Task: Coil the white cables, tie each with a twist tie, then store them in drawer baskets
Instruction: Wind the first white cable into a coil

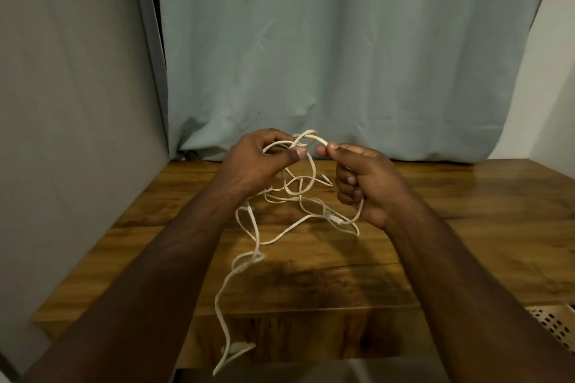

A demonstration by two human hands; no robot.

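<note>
Head view: white cables [281, 221] are held up in a loose tangle over the wooden desk [466, 211], with one strand trailing past the front edge. A loop is pinched by the left hand [258, 162] between thumb and curled fingers [297, 152]. Another strand is gripped by the right hand [362, 186], fingers curled round it. A perforated basket [552, 325] is seen at lower right.

Your wooden counter [451, 227] carries a loose tangle of white cables [280, 227] at its middle, one strand trailing over the near edge.
</note>
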